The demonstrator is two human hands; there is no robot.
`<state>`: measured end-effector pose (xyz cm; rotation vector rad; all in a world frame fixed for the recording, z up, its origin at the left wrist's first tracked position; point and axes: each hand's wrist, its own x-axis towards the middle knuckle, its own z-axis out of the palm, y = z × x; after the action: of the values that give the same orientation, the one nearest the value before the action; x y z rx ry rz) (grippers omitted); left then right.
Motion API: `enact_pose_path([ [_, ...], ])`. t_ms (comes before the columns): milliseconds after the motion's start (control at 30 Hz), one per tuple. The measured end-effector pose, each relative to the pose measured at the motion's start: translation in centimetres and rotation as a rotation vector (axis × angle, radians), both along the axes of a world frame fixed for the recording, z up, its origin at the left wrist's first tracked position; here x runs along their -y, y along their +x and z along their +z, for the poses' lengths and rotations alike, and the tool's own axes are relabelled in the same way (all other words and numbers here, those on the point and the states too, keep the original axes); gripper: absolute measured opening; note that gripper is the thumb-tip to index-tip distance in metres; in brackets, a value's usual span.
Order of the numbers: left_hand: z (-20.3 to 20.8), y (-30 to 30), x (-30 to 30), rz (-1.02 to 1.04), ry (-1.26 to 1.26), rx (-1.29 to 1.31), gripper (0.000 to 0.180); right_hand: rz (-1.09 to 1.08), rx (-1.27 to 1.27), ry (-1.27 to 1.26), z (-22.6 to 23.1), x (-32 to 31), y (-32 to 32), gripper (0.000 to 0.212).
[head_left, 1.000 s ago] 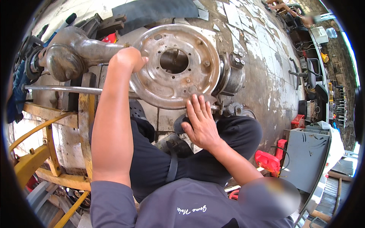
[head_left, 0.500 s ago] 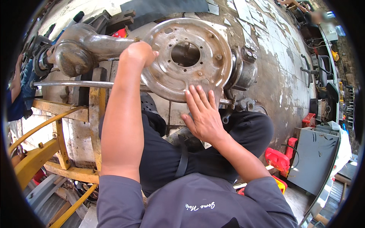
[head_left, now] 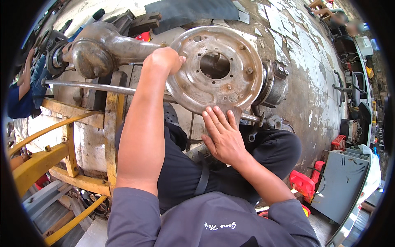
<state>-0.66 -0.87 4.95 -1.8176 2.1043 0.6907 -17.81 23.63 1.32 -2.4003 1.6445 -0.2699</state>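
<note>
A round, worn metal brake backing plate [head_left: 191, 84] with a large center hole stands before me. It sits at the end of a heavy axle housing [head_left: 96, 51] that runs off to the left. My left hand [head_left: 164, 61] is closed where the axle tube meets the plate's left rim; most of its fingers are turned away, so what they grip is hidden. Flat and with fingers stretched, my right hand [head_left: 225, 138] has its fingertips at the plate's lower rim. A long metal rod [head_left: 92, 85] passes below the housing and behind my left forearm.
A yellow metal frame [head_left: 110, 140] stands at the left. Right of the plate is a cylindrical metal part [head_left: 276, 84]. A grey metal box [head_left: 341, 181] and a red object [head_left: 302, 183] lie at lower right. Another person's arm [head_left: 25, 76] shows at far left.
The whole view has shifted, putting the plate farther right and lower. My right hand has slid down from the plate's face to its lower rim. My left hand keeps its place.
</note>
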Motion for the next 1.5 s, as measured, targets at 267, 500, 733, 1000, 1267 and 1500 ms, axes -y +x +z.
enact_pose_path([
  [267, 0.7, 0.1, -0.3, 0.027, 0.058, 0.033, 0.057, -0.007, -0.007, -0.005, 0.1, -0.6, 1.0, 0.063],
  [500, 1.0, 0.4, -0.8, 0.033, 0.091, -0.002, 0.061, -0.026, 0.029, -0.003, 0.2, 2.0, 2.2, 0.062],
  [733, 1.1, 1.2, -0.7, 0.034, 0.045, -0.074, 0.068, 0.032, 0.014, 0.0, 0.2, 1.4, 1.2, 0.062],
  [1000, 1.0, 1.3, -0.5, 0.039, 0.044, -0.081, 0.066, 0.026, -0.009, -0.046, -0.6, -0.6, 1.2, 0.063],
  [1267, 0.6, 1.4, -0.5, 0.044, 0.067, -0.073, 0.066, 0.03, -0.001, -0.003, 0.8, 0.3, 0.9, 0.064],
  [1500, 0.6, 0.9, -0.9, 0.027, 0.05, -0.088, 0.065, -0.05, 0.082, 0.013, 0.3, 2.0, 1.1, 0.065],
])
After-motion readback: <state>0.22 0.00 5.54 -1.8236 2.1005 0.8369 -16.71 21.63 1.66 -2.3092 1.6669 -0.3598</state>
